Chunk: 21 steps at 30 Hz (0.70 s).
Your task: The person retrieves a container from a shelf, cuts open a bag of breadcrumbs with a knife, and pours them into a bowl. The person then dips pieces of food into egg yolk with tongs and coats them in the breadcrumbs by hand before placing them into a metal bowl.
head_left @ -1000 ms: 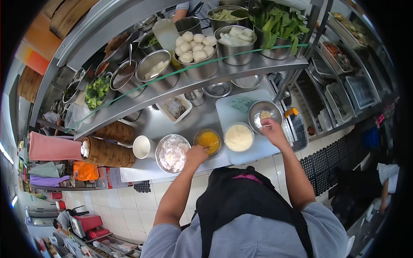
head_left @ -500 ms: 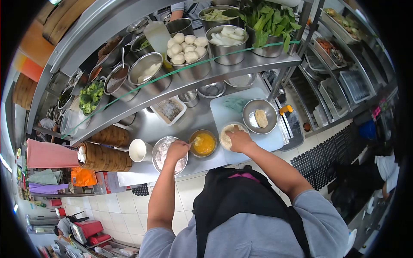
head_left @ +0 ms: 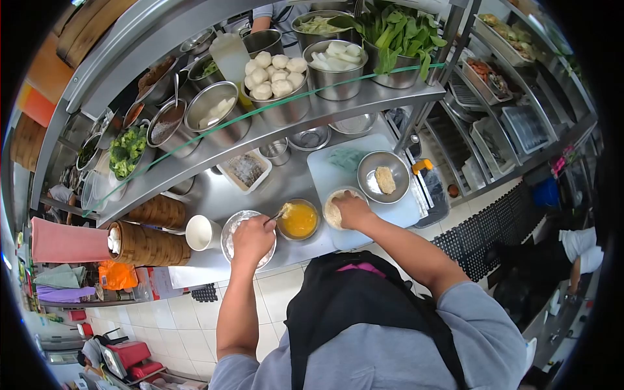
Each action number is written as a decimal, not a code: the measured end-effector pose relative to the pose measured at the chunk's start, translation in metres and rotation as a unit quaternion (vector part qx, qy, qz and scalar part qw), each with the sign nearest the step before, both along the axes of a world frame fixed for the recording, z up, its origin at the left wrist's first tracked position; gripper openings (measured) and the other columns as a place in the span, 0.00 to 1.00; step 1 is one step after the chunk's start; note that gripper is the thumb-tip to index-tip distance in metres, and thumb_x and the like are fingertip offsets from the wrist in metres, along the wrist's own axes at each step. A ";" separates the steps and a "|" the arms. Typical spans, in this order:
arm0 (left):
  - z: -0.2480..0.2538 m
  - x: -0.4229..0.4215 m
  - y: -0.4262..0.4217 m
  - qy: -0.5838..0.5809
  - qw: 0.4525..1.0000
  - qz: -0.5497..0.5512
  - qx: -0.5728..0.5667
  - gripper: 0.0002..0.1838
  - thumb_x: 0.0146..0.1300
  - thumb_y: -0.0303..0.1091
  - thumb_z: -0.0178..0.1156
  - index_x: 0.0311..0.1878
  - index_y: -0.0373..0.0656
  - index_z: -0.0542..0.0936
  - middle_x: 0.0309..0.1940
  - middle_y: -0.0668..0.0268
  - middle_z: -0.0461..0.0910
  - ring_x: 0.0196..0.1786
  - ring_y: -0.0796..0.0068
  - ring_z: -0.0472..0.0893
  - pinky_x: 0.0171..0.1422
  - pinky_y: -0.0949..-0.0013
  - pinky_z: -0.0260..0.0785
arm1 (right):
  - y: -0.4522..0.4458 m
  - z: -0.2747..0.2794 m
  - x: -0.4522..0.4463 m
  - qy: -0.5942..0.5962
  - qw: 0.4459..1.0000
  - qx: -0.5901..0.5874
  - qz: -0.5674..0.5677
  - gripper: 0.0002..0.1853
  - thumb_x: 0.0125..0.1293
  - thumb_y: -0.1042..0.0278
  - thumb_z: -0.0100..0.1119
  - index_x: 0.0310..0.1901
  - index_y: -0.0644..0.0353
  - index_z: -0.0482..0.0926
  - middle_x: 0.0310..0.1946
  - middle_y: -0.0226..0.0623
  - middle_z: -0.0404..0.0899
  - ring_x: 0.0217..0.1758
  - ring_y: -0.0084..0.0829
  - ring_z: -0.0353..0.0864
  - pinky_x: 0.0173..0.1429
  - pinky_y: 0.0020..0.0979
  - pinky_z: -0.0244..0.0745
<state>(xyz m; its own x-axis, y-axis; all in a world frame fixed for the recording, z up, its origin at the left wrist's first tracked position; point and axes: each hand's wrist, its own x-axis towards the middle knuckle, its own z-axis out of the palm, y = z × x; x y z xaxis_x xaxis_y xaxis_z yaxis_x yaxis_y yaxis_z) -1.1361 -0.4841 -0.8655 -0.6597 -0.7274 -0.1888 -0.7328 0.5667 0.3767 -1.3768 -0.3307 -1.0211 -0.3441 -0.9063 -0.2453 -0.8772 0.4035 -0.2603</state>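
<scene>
My left hand [head_left: 253, 240], closed around a utensil [head_left: 275, 216] above the floury bowl [head_left: 223, 246], could drip beaten egg from the egg bowl [head_left: 319, 221] if tilted. My right hand [head_left: 351, 210] dips into the crumb bowl [head_left: 324, 210], finger opening and hold hidden; the coated piece [head_left: 385, 180] lies in the steel bowl [head_left: 400, 171] beyond.

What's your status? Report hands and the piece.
Left hand above powder bowl, gripping utensil by egg bowl. Right hand in crumb bowl. Crumbed piece alone in steel bowl. Nothing seen blocking.
</scene>
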 end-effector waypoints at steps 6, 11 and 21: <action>-0.069 -0.001 -0.006 0.032 0.999 0.004 -0.007 0.13 0.66 0.40 0.59 0.43 0.45 0.88 0.39 0.49 0.87 0.46 0.44 0.85 0.54 0.47 0.76 | -0.007 -0.012 -0.009 -0.041 0.997 0.046 0.040 0.32 0.55 0.67 0.68 0.66 0.50 0.77 0.63 0.55 0.73 0.60 0.48 0.82 0.63 0.45 0.79; -0.066 0.002 0.000 0.049 0.998 0.030 0.029 0.13 0.65 0.40 0.61 0.44 0.44 0.89 0.37 0.48 0.86 0.45 0.43 0.85 0.54 0.49 0.75 | 0.009 0.037 -0.017 -0.104 0.993 -0.053 -0.002 0.30 0.59 0.60 0.67 0.66 0.51 0.77 0.62 0.49 0.77 0.63 0.51 0.80 0.67 0.46 0.75; -0.051 0.013 -0.002 0.052 0.998 0.037 0.017 0.14 0.67 0.41 0.60 0.43 0.44 0.88 0.39 0.48 0.86 0.46 0.43 0.84 0.53 0.47 0.75 | 0.030 0.051 -0.032 -0.271 0.948 -0.149 -0.070 0.24 0.62 0.57 0.68 0.57 0.58 0.81 0.50 0.45 0.85 0.49 0.46 0.86 0.57 0.42 0.79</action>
